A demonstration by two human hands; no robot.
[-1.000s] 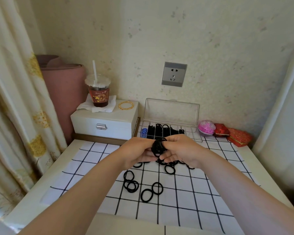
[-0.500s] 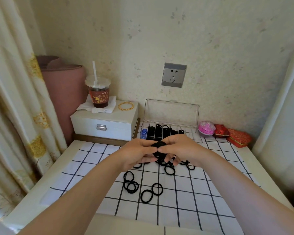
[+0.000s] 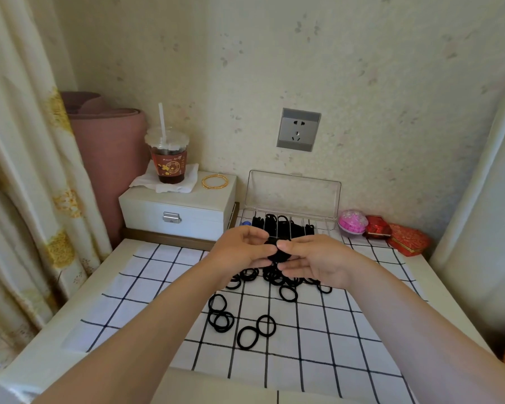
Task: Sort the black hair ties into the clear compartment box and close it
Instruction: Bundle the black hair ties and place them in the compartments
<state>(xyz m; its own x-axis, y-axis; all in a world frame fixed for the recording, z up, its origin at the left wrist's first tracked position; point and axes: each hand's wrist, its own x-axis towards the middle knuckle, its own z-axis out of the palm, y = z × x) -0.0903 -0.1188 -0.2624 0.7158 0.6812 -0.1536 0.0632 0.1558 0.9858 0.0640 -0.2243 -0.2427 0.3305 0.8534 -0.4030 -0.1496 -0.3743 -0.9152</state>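
Since the loop that hung open between the hands a second ago has been squeezed flat, the bundle of black hair ties (image 3: 277, 253) now sits as a tight dark wad. It is pinched from one side by the thumb and curled fingers of the left hand (image 3: 239, 252) and from the other by those of the right hand (image 3: 312, 262). Both hands hover above the tabletop (image 3: 70, 310), just in front of the clear compartment box (image 3: 292, 193). Its lid stands upright against the wall and its left-hand compartments already hold stacked ties (image 3: 283, 225); the compartments at its right end look unfilled. The hands have barely shifted, so the change is in the bundle, not in its place: it reads as gathered and ready to be slotted into a compartment, though it is not yet in one. Plenty is left: a heap of loose ties (image 3: 287, 293) lies on the checked cloth (image 3: 146, 275) directly under the hands, and a few single ties (image 3: 247, 338) lie nearer the person, so closing the box looks some way off.
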